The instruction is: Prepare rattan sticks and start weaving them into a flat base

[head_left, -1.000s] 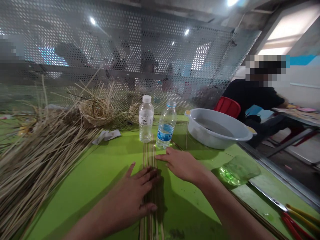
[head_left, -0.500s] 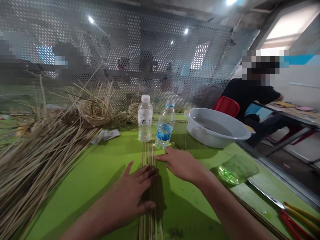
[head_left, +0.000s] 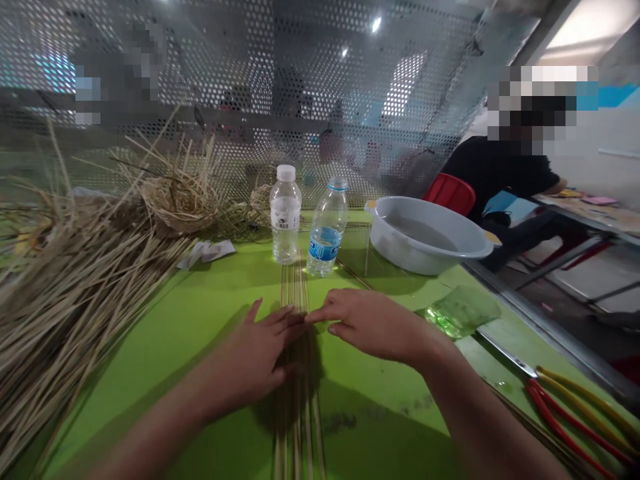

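Observation:
Several thin cane strips (head_left: 299,427) lie side by side on the green table, running away from me toward two bottles. Across them rests my left hand (head_left: 260,353), palm down with its fingers spread. My right hand (head_left: 365,323) comes in from the right, index finger stretched out, its tip at the strips beside my left fingertips. Nothing shows inside either hand. At the far end of the strips stand a capped clear bottle (head_left: 285,220) and an uncapped bottle with a blue label (head_left: 325,243).
A big heap of cane strips (head_left: 90,300) covers the left side, with a part-woven basket (head_left: 180,200) behind it. To the right are a grey basin (head_left: 430,250) of water, a clear green-tinted container (head_left: 463,311) and red-and-yellow-handled scissors (head_left: 535,377). A seated person (head_left: 500,167) is beyond.
My right index finger has moved down and slightly left, closer to my left fingertips. My left hand stays flat on the strips. The whole view has tilted a little downward.

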{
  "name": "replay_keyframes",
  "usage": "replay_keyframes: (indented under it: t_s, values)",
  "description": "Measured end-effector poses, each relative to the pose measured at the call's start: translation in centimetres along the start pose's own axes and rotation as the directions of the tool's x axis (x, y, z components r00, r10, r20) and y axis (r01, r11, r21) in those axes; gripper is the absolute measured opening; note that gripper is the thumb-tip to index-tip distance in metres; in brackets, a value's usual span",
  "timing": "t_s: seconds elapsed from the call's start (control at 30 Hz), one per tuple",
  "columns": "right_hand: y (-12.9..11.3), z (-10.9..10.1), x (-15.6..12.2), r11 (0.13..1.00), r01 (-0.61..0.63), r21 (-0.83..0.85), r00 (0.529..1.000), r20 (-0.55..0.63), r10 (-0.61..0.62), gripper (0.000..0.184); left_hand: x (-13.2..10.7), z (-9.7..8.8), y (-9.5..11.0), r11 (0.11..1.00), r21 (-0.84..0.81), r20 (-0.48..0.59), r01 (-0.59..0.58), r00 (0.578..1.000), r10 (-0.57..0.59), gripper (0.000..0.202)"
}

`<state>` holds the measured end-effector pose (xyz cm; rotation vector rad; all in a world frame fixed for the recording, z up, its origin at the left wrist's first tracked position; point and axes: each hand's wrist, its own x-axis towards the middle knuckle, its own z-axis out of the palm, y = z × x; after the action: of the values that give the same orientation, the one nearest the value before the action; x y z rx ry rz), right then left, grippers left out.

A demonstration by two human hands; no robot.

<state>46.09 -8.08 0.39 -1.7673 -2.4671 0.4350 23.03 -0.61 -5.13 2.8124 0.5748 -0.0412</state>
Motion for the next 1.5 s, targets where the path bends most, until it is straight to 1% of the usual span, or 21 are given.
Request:
replay_keyframes:
  t_s: [0.07,0.23,0.4,0.6,0.77,1.17,1.37,1.5]
  values:
    - [-0.5,0.6,-0.7,0.999,0.033,0.029,0.999,0.014,-0.033,0.046,0.0,0.1,0.0,1.0,0.024,0.002,-0.002,1.0,0.002,0.064]
    - [-1.1,2.0,-2.3,0.999,0.032,0.036,0.999,0.024,-0.032,0.046,0.1,0.6,-0.2,0.997,0.072,-0.019,-0.023,1.0,0.024,0.059]
    - [-1.4,2.4,-2.9,0.999,0.042,-0.004,0.997,0.059,-0.041,0.047,0.2,0.9,-0.3,0.996,0.085,-0.053,-0.033,0.998,0.037,0.054]
    - [-1.2,2.9,-3.1,0.998,0.047,-0.03,0.997,0.066,-0.045,0.048,0.2,1.0,-0.2,0.996,0.081,-0.044,-0.032,0.998,0.036,0.058]
    - [-0.9,3.0,-3.3,0.998,0.057,-0.022,0.997,0.043,-0.056,0.05,0.2,0.8,0.0,0.996,0.084,-0.004,-0.011,1.0,0.012,0.06]
    - [-0.8,2.8,-3.4,0.997,0.06,-0.039,0.998,0.015,-0.059,0.05,0.1,0.7,-0.1,0.998,0.062,-0.038,-0.023,0.999,0.026,0.057]
    - [-0.7,2.8,-3.4,0.997,0.054,-0.048,0.998,0.041,-0.052,0.052,0.2,0.0,0.3,0.998,0.064,0.005,0.005,1.0,-0.005,0.059]
    - [-0.7,2.7,-3.4,0.997,0.054,-0.055,0.998,0.044,-0.052,0.05,0.2,-0.3,0.7,0.997,0.071,0.039,0.017,0.999,-0.02,0.061]
